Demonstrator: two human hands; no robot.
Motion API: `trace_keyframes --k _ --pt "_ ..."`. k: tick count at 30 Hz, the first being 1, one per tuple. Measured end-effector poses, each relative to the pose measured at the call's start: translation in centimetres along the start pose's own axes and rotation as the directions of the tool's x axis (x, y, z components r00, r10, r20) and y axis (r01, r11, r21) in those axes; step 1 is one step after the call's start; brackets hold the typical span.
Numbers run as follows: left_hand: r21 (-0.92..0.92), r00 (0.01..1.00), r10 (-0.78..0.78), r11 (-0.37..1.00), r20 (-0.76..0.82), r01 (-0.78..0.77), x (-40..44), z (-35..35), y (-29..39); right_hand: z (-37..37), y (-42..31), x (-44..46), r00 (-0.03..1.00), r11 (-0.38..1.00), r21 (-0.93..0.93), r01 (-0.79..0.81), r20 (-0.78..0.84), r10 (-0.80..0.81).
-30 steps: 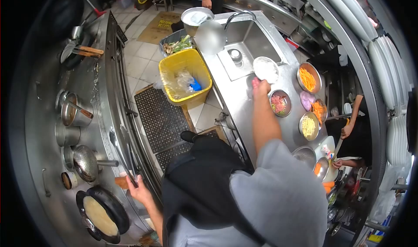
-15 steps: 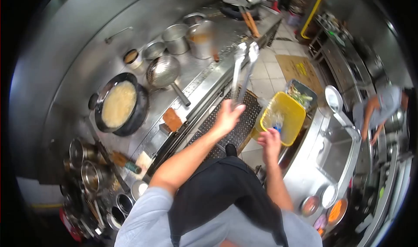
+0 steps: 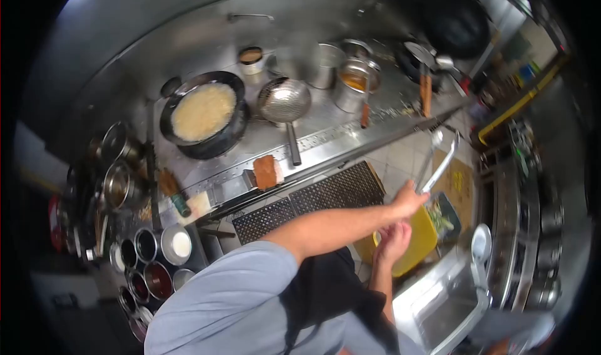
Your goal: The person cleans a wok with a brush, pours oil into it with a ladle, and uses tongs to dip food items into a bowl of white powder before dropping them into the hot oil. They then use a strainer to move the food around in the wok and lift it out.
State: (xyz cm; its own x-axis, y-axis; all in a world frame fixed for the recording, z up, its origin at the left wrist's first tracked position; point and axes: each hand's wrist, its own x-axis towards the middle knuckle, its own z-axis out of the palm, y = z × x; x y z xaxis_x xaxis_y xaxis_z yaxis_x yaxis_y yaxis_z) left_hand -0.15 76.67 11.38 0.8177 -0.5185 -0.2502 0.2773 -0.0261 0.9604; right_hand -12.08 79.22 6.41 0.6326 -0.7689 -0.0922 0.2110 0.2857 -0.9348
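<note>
My left hand (image 3: 408, 203) is closed round metal tongs (image 3: 443, 159), their two arms spread apart and pointing up and to the right over the floor. Just below it, my right hand (image 3: 393, 242) is loosely curled in front of a yellow bin (image 3: 421, 245), with nothing visible in it. The left forearm crosses in front of my body. On the steel counter, a black wok (image 3: 219, 139) holds pale, frothy contents (image 3: 204, 112). A perforated strainer (image 3: 285, 100) lies beside it, its handle toward the counter's front edge.
Steel pots (image 3: 357, 89) stand along the counter's back. Sauce containers (image 3: 158, 278) are at lower left, and a brush (image 3: 172, 192) lies near them. Black mats (image 3: 338, 192) cover the floor below the counter. A sink (image 3: 438, 320) and a ladle (image 3: 481, 245) are at right.
The view has turned left toward the counter. My left arm has swung across to the right with the tongs. My two hands are now closer together, and the other person has moved to the lower edge.
</note>
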Motion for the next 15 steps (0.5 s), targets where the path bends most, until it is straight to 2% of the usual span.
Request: trace_keyframes --k 3,6,8,9,10,11,13,14,15 --pt "-0.081 0.997 -0.066 0.994 0.026 0.068 2.7 1.3 -0.9 -0.9 -0.3 2.1 0.999 1.000 -0.007 -0.025 0.025 0.025" --pt "-0.114 0.997 -0.059 0.991 0.051 0.065 6.8 0.9 -0.3 -0.3 -1.5 5.6 0.992 0.995 0.012 -0.099 0.080 0.098" --pt "-0.046 0.989 0.049 0.998 0.137 -0.043 9.7 0.2 0.1 1.4 -2.9 8.9 0.988 0.993 0.051 -0.102 0.122 0.095" --pt "-0.051 0.991 0.056 0.997 0.120 -0.050 10.1 -0.6 1.2 2.7 -3.8 10.7 0.985 0.990 0.096 -0.099 0.149 0.084" --pt "-0.073 0.984 0.042 0.997 0.175 -0.030 9.9 -1.8 1.8 3.9 -4.6 12.5 0.963 0.983 0.101 -0.151 0.239 0.123" --pt "-0.091 0.972 0.030 0.996 0.231 -0.009 9.4 -3.2 2.6 5.5 -4.9 14.1 0.959 0.983 0.098 -0.155 0.254 0.126" --pt "-0.133 0.967 0.008 0.991 0.254 0.027 9.4 -6.1 3.9 8.2 -5.3 16.7 0.873 0.963 0.121 -0.241 0.460 0.161" --pt "-0.170 0.957 -0.011 0.983 0.288 0.063 9.4 -7.7 4.8 8.9 -4.5 17.9 0.822 0.940 0.111 -0.323 0.525 0.221" --pt "-0.196 0.970 -0.043 0.976 0.240 0.091 9.2 -9.0 5.7 9.9 -3.7 19.0 0.817 0.941 0.109 -0.321 0.535 0.217"
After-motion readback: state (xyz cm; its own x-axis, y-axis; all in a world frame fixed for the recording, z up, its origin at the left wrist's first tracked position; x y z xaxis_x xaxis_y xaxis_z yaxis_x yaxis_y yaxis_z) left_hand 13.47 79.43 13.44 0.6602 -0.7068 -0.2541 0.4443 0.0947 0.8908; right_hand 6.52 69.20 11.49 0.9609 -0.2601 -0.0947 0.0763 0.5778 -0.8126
